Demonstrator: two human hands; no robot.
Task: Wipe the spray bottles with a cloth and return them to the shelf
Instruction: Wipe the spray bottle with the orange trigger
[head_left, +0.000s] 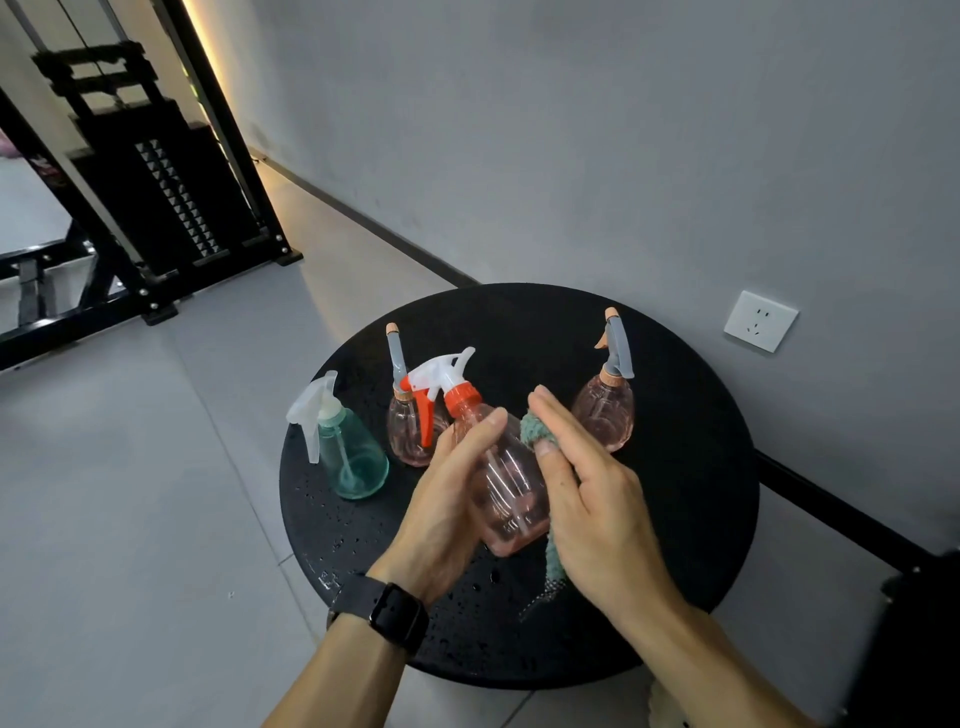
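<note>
Cloth (535, 431) mostly behind right hand (587, 499).

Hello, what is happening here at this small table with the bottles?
A person is cleaning spray bottles. The left hand holds a pink bottle with a red and white trigger above the round black table, and the right hand presses a green cloth against its side. Three other bottles stand on the table: a teal bottle at the left, a pink bottle behind the held one, and another pink bottle at the right. Water drops lie on the tabletop.
</note>
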